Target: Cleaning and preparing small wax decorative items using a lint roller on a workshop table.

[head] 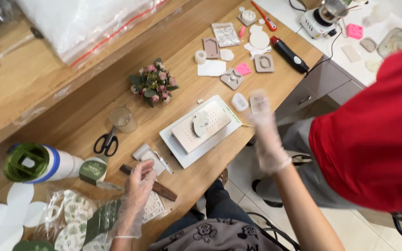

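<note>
Wooden bench (219, 162): black-handled scissors (106, 142), small clear cup (123, 119), pink flower bouquet (154, 85), black heat gun (288, 54), tape roll (200, 56), pink mould (243, 69). White counter (345, 58) beside it carries a small hot plate (319, 22).

A long wooden worktable (173, 51) runs diagonally across the view, with a raised wooden ledge (19, 88) along its far side. Beyond its end stands a white counter (350, 60) over grey drawers (303, 95) with dark handles. The floor (350, 227) is pale and looks tiled, though it is partly hidden. Light is even and soft.
</note>
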